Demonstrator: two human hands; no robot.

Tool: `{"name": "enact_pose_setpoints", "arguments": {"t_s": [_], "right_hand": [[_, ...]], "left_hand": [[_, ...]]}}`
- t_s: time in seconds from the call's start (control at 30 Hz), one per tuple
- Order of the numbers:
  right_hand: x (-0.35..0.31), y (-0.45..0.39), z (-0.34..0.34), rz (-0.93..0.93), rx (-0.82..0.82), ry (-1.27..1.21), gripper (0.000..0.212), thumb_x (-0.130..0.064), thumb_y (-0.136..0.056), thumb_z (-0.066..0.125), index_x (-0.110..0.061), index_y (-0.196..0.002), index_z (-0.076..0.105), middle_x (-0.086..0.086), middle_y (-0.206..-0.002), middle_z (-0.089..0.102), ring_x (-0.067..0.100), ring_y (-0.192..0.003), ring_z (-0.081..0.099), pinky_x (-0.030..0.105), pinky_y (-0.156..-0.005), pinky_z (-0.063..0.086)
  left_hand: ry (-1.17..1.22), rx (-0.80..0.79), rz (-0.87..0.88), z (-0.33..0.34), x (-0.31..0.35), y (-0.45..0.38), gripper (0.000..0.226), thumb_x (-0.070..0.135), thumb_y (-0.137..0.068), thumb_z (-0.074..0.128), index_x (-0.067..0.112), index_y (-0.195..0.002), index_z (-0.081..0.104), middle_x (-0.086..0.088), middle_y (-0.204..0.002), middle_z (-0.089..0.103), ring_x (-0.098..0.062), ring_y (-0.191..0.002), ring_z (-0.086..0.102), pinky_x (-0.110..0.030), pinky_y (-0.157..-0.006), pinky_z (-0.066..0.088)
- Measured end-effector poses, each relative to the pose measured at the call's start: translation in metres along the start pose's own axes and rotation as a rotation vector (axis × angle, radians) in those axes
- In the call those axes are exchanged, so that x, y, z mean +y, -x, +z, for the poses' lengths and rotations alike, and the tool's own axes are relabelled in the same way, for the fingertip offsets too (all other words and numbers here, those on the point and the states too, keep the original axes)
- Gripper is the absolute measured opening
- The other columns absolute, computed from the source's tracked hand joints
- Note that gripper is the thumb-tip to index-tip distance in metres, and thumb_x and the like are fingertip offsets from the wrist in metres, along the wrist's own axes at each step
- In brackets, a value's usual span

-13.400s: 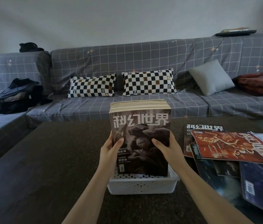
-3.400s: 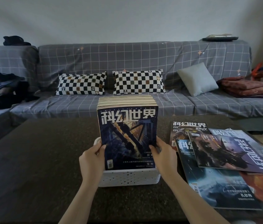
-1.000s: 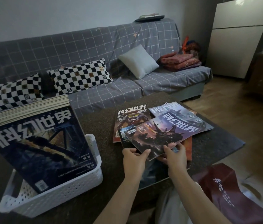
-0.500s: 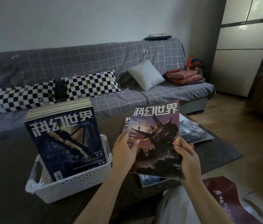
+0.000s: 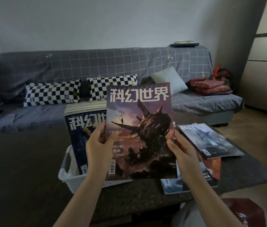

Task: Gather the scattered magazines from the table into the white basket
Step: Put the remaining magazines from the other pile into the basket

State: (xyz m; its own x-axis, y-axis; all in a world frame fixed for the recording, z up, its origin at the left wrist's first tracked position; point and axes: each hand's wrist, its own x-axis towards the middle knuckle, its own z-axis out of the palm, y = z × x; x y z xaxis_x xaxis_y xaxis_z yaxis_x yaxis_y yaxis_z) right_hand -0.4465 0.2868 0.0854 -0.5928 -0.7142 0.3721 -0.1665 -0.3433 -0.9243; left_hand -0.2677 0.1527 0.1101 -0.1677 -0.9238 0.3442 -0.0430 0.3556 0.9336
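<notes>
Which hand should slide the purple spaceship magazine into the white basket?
Probably the left hand. It grips the magazine on the side nearest the white basket, where the stack stands. The right hand holds the edge over the leftover magazines, farther away.

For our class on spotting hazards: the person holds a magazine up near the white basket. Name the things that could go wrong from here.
1. The white basket already holds a full upright stack; squeezing in the held magazine might bend its cover.
2. The left hand and right hand grip only its side edges, so it could flop or slip.
3. The loose magazines overlap near the table edge and might slide off.
</notes>
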Motion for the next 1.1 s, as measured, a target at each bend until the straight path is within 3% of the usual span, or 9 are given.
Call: {"name": "enact_pose_setpoints", "arguments": {"t_s": [0.1,0.17,0.27,0.5,0.6,0.7,0.8,0.9,1.1], "right_hand": [[0.001,-0.014,0.031,-0.040,-0.092,0.025,0.017,-0.016,-0.093,0.054,-0.024,-0.103,0.066,0.007,-0.096,0.067,0.025,-0.096,0.062,0.049,-0.093,0.047],[0.001,-0.022,0.053,-0.061,-0.124,0.030,0.019,-0.014,-0.092,0.055,-0.025,-0.104,0.066,-0.003,-0.093,0.069,0.014,-0.093,0.063,0.039,-0.087,0.050],[0.003,-0.033,0.081,-0.060,-0.138,0.085,0.029,-0.016,-0.091,0.056,-0.034,-0.113,0.064,-0.009,-0.097,0.072,0.008,-0.097,0.066,0.027,-0.083,0.053],[0.025,-0.051,0.115,0.040,-0.062,0.219,0.019,-0.016,-0.087,0.062,-0.034,-0.085,0.063,-0.015,-0.078,0.071,-0.001,-0.078,0.065,0.022,-0.074,0.052],[0.038,-0.051,0.117,0.039,-0.077,0.413,0.017,-0.022,-0.085,0.066,-0.037,-0.081,0.058,-0.021,-0.076,0.066,-0.005,-0.076,0.060,0.013,-0.063,0.044],[0.050,-0.049,0.116,0.046,-0.065,0.565,0.018,-0.025,-0.084,0.067,-0.030,-0.075,0.052,-0.019,-0.070,0.060,-0.008,-0.065,0.052,0.006,-0.048,0.036],[0.055,-0.048,0.120,0.038,-0.063,0.591,0.013,-0.023,-0.086,0.065,-0.026,-0.081,0.054,-0.018,-0.070,0.059,-0.010,-0.060,0.050,0.000,-0.052,0.036],[0.054,-0.048,0.124,-0.008,-0.016,0.573,0.005,-0.020,-0.087,0.064,-0.024,-0.088,0.060,-0.021,-0.067,0.057,-0.014,-0.058,0.055,0.003,-0.052,0.038],[0.057,-0.052,0.130,-0.057,0.034,0.551,0.020,-0.020,-0.088,0.063,-0.020,-0.107,0.062,-0.010,-0.077,0.066,-0.001,-0.059,0.061,0.008,-0.054,0.042]], "left_hand": [[0.044,0.129,0.056,-0.031,0.002,-0.009,0.032,0.022,-0.086,0.069,0.024,-0.118,0.066,0.008,-0.100,0.072,-0.007,-0.093,0.068,-0.032,-0.082,0.057],[0.135,0.172,0.044,-0.049,0.001,-0.017,0.026,0.020,-0.087,0.068,0.032,-0.110,0.069,0.009,-0.093,0.074,-0.009,-0.086,0.071,-0.027,-0.071,0.058],[0.211,0.233,0.019,-0.070,-0.005,-0.030,0.022,0.017,-0.088,0.067,0.024,-0.108,0.071,0.006,-0.092,0.075,-0.010,-0.080,0.072,-0.019,-0.061,0.056],[0.176,0.301,-0.062,-0.094,-0.034,-0.047,0.009,0.020,-0.087,0.068,0.023,-0.091,0.076,0.005,-0.085,0.076,-0.007,-0.075,0.071,-0.020,-0.063,0.056],[0.163,0.325,-0.124,-0.095,-0.051,-0.044,0.013,0.018,-0.084,0.072,0.028,-0.093,0.071,0.016,-0.077,0.074,0.001,-0.072,0.070,-0.011,-0.054,0.052],[0.111,0.315,-0.200,-0.093,-0.069,-0.038,0.019,0.019,-0.082,0.074,0.020,-0.101,0.072,0.009,-0.079,0.073,0.001,-0.070,0.070,-0.010,-0.050,0.050],[0.049,0.328,-0.226,-0.094,-0.082,-0.036,0.019,0.022,-0.081,0.076,0.022,-0.099,0.073,0.005,-0.090,0.073,-0.007,-0.076,0.071,-0.015,-0.054,0.053],[0.111,0.336,-0.246,-0.096,-0.083,-0.038,0.014,0.019,-0.078,0.078,0.024,-0.090,0.073,0.002,-0.085,0.074,-0.011,-0.075,0.073,-0.022,-0.059,0.056],[-0.023,0.335,-0.222,-0.095,-0.087,-0.034,0.011,0.021,-0.080,0.076,0.022,-0.089,0.070,0.004,-0.080,0.072,-0.011,-0.074,0.070,-0.018,-0.056,0.050]]}}
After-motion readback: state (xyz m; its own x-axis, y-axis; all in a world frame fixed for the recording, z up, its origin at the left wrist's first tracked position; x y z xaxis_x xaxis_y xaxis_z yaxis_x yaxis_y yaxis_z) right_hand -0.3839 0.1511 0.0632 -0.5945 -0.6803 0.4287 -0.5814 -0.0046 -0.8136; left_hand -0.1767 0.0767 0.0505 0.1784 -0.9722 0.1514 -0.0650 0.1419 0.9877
